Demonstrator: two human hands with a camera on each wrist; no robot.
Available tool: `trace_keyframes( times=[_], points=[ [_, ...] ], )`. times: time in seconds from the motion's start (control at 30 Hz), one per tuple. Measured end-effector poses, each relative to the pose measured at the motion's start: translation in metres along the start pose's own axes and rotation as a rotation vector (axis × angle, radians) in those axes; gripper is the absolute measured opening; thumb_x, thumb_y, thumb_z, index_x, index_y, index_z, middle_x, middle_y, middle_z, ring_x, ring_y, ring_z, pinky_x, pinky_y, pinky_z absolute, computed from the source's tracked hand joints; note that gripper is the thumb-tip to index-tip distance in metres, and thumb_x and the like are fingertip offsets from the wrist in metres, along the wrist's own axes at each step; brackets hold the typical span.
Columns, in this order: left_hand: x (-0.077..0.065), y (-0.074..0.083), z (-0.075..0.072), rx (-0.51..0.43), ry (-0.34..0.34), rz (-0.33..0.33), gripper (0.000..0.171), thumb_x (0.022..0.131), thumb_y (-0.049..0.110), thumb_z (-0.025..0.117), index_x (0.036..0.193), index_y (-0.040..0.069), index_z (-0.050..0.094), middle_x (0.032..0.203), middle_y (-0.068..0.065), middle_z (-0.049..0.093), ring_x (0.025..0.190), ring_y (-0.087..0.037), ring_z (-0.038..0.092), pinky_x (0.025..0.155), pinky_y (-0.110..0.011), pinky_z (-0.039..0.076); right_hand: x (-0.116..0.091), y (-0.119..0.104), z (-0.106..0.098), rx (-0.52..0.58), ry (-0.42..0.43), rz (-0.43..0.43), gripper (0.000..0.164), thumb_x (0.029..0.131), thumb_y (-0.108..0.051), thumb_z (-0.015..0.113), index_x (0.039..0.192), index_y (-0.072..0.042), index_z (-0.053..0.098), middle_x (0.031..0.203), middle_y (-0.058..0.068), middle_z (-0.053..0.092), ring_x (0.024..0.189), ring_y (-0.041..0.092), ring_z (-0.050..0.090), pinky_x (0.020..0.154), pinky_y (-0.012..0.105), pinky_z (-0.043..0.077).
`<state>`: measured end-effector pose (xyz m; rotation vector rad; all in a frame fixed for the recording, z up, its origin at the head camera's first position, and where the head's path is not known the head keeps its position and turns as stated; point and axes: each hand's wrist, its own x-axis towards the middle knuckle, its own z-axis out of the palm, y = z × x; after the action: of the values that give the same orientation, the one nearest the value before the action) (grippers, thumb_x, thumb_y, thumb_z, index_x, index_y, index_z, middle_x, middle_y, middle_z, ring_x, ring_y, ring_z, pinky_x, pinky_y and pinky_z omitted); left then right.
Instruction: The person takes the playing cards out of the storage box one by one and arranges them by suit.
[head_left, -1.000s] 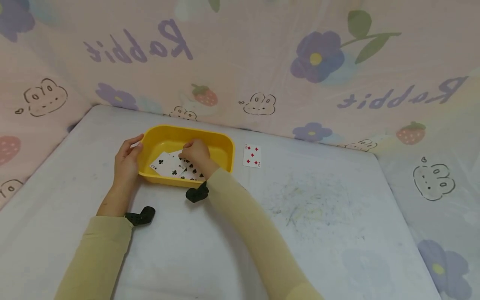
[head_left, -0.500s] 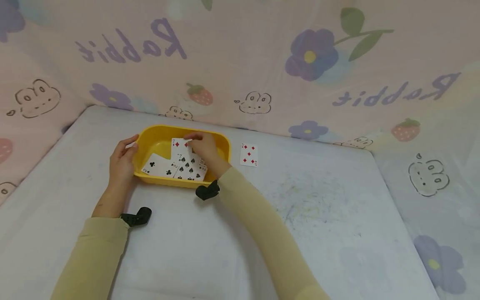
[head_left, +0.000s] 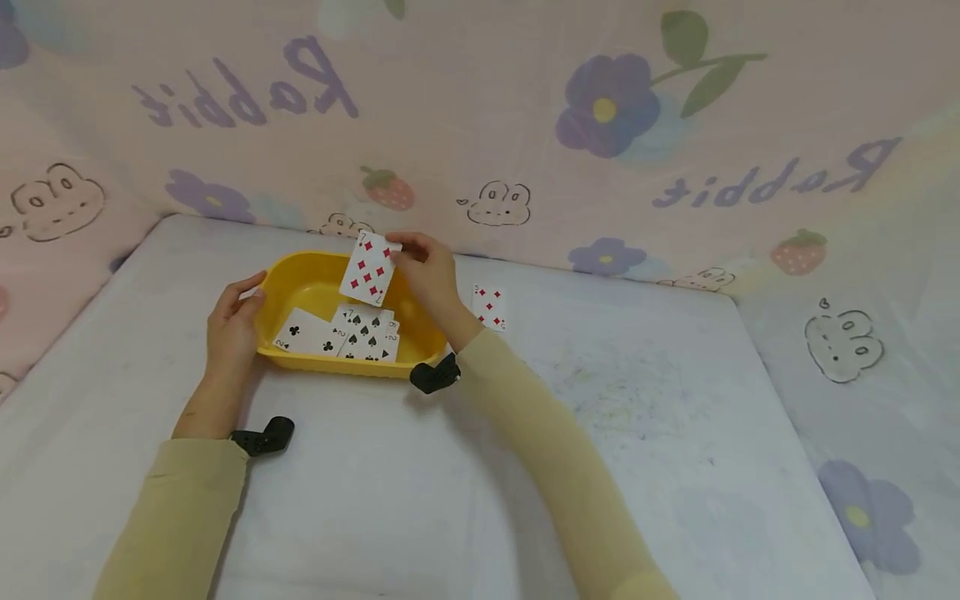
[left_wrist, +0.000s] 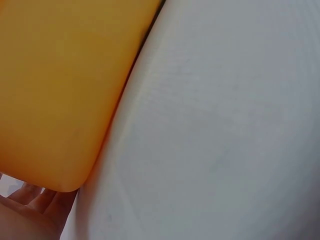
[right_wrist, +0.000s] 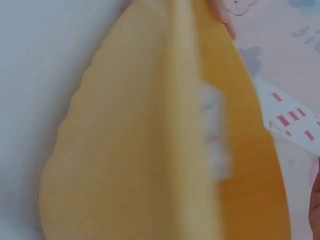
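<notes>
A yellow plastic basin [head_left: 352, 367] stands on the white table. My left hand [head_left: 231, 329] holds its left end, thumb at the rim and fingers along the outer wall; in the left wrist view those fingers [left_wrist: 40, 202] show against the basin's end. Above the far part of the basin, my right hand [head_left: 429, 271] pinches a seven of diamonds [head_left: 370, 268] by its right edge, face toward me. Inside the basin lie a two of clubs [head_left: 303, 332] and a seven of spades [head_left: 365, 332], which overlaps other cards mostly hidden beneath it.
On the table right of the basin lies a five of diamonds [head_left: 491, 307], partly hidden by my right wrist. Patterned cloth walls [head_left: 450, 108] rise behind the table and at its sides. The tabletop [head_left: 630, 392] has scuff marks at the right.
My right hand has picked the seven of diamonds out from among the cards in the basin and lifted it up and away from me. My left hand stays at the basin's end.
</notes>
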<state>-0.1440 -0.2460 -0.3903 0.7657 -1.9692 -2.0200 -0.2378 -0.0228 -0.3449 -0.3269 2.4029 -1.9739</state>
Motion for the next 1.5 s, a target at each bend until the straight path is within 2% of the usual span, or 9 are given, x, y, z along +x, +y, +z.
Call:
trace_keyframes(
  times=[0.23, 0.37, 0.47, 0.63, 0.77, 0.97, 1.3, 1.5],
  points=[
    [-0.001, 0.000, -0.001, 0.031, 0.008, -0.020, 0.033, 0.100, 0.033, 0.048, 0.132, 0.034, 0.057, 0.102, 0.019, 0.050, 0.095, -0.001, 0.044, 0.079, -0.006, 0.039, -0.002, -0.002, -0.018, 0.073, -0.046, 0.060, 0.023, 0.090, -0.007, 0.065, 0.112, -0.008, 0.069, 0.113, 0.005, 0.066, 0.095, 0.015, 0.057, 0.088, 0.020, 0.049],
    [-0.001, 0.001, -0.001, 0.042, 0.001, -0.013, 0.034, 0.100, 0.034, 0.049, 0.133, 0.033, 0.056, 0.101, 0.020, 0.050, 0.095, 0.000, 0.044, 0.077, -0.005, 0.039, -0.006, 0.002, -0.029, 0.095, -0.052, 0.064, 0.022, 0.090, -0.010, 0.066, 0.112, -0.009, 0.069, 0.113, 0.001, 0.066, 0.097, 0.014, 0.058, 0.090, 0.021, 0.050],
    [-0.002, 0.002, 0.000, 0.045, -0.004, -0.017, 0.034, 0.100, 0.034, 0.049, 0.134, 0.034, 0.056, 0.102, 0.020, 0.049, 0.095, 0.000, 0.043, 0.077, -0.005, 0.039, -0.010, 0.004, -0.039, 0.140, -0.055, 0.056, 0.024, 0.089, -0.009, 0.067, 0.112, -0.007, 0.069, 0.113, 0.003, 0.067, 0.097, 0.015, 0.058, 0.091, 0.024, 0.050],
    [-0.002, 0.002, 0.000, 0.044, -0.001, -0.030, 0.034, 0.100, 0.033, 0.048, 0.133, 0.035, 0.055, 0.118, 0.015, 0.050, 0.101, -0.001, 0.043, 0.089, -0.006, 0.039, -0.018, 0.009, -0.057, 0.171, -0.085, 0.044, 0.026, 0.089, -0.008, 0.066, 0.114, -0.003, 0.067, 0.116, 0.008, 0.065, 0.099, 0.016, 0.058, 0.093, 0.026, 0.050],
    [-0.001, 0.002, 0.000, 0.045, -0.006, -0.029, 0.034, 0.100, 0.034, 0.048, 0.134, 0.035, 0.055, 0.127, 0.011, 0.048, 0.103, -0.001, 0.042, 0.092, -0.006, 0.038, -0.024, 0.013, -0.073, 0.157, -0.098, 0.054, 0.028, 0.089, -0.008, 0.066, 0.116, -0.002, 0.067, 0.118, 0.007, 0.065, 0.098, 0.015, 0.058, 0.092, 0.027, 0.050],
    [0.000, 0.000, -0.001, 0.010, -0.006, -0.038, 0.034, 0.099, 0.035, 0.051, 0.133, 0.035, 0.056, 0.111, 0.017, 0.050, 0.100, -0.001, 0.044, 0.085, -0.004, 0.040, -0.037, 0.024, -0.102, 0.114, -0.076, 0.113, 0.027, 0.088, -0.008, 0.068, 0.114, -0.003, 0.068, 0.116, 0.006, 0.064, 0.095, 0.014, 0.057, 0.093, 0.033, 0.051],
    [0.001, 0.000, -0.003, 0.040, -0.018, -0.015, 0.035, 0.099, 0.037, 0.050, 0.134, 0.035, 0.055, 0.102, 0.019, 0.049, 0.095, 0.000, 0.044, 0.076, -0.005, 0.039, -0.055, 0.051, -0.136, 0.048, -0.059, 0.193, 0.028, 0.087, -0.006, 0.067, 0.114, -0.001, 0.067, 0.113, 0.006, 0.064, 0.092, 0.012, 0.056, 0.097, 0.047, 0.046],
    [0.002, -0.001, -0.002, -0.026, -0.025, -0.018, 0.035, 0.098, 0.034, 0.052, 0.133, 0.033, 0.057, 0.101, 0.017, 0.050, 0.093, 0.000, 0.045, 0.074, -0.005, 0.039, -0.065, 0.064, -0.145, -0.040, -0.091, 0.262, 0.028, 0.086, -0.009, 0.068, 0.114, -0.005, 0.069, 0.104, 0.002, 0.065, 0.089, 0.012, 0.058, 0.084, 0.031, 0.048]
  ],
)
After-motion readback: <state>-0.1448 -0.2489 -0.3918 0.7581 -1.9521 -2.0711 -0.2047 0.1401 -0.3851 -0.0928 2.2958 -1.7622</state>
